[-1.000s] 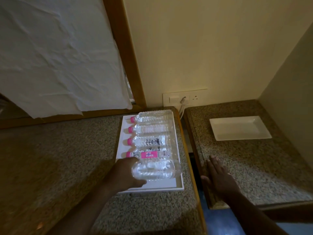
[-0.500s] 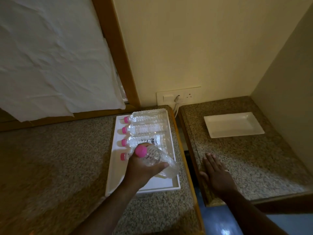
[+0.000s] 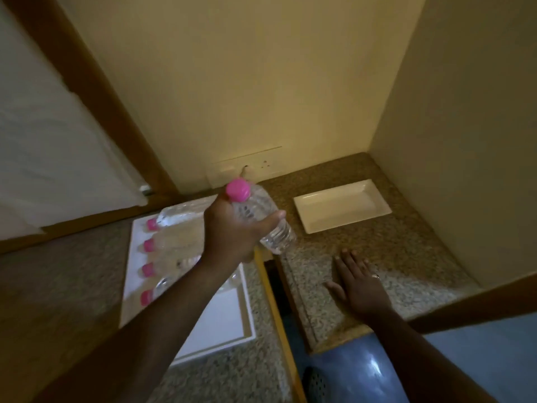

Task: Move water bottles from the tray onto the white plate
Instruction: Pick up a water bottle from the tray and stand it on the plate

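Note:
My left hand (image 3: 232, 231) grips a clear water bottle (image 3: 273, 228) with a pink cap, held tilted in the air above the tray's right edge and the gap between the two counters. On the white tray (image 3: 220, 324) on the left counter lie several more pink-capped bottles (image 3: 174, 219) side by side, partly hidden by my forearm. The white rectangular plate (image 3: 341, 209) sits bare on the right counter, beyond the held bottle. My right hand (image 3: 359, 283) rests flat, fingers spread, on the right counter near its front edge.
Two speckled granite counters (image 3: 406, 257) are split by a narrow dark gap (image 3: 276, 289) with a wooden edge. A wall socket (image 3: 247, 167) with a plug sits behind the gap. Walls close the right counter at back and right. Blue floor (image 3: 377, 370) shows below.
My left hand has lifted the bottle off the tray and carried it up and to the right, toward the gap. The right hand stays flat on the right counter.

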{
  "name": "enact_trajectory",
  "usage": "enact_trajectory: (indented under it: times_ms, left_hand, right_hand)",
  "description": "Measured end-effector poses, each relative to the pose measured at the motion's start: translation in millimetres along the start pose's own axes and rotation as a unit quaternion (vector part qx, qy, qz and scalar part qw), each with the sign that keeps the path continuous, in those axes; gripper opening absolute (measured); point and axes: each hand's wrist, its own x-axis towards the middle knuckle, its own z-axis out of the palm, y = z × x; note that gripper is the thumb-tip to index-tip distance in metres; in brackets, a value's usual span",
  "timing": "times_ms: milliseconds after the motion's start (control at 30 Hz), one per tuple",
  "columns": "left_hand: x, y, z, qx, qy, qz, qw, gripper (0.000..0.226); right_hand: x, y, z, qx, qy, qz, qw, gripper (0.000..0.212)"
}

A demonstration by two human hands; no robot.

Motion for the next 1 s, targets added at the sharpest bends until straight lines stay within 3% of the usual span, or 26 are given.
enact_trajectory:
  times_ms: [333, 500, 767, 1000]
  left_hand:
    - [95.0, 29.1, 236.2, 0.003, -0.171, 0.071, 0.983, 0.068]
    - [104.1, 14.0, 295.8, 0.020, -0.201, 0.076, 0.976, 0.071]
    - [111.8, 10.6, 318.9, 0.022, -0.190, 0.059, 0.980, 0.073]
    - [91.8, 10.8, 287.6, 0.035, -0.209, 0.004, 0.977, 0.111]
  right_hand:
    - [5.9, 76.2, -14.0, 0.007, 0.046, -0.024, 0.999, 0.076]
    - [9.6, 79.7, -8.7, 0.019, 0.065, -0.038, 0.997, 0.075]
    - [10.2, 82.7, -6.7, 0.014, 0.060, -0.040, 0.997, 0.077]
    - [10.0, 82.4, -9.5, -0.011, 0.042, -0.029, 0.999, 0.079]
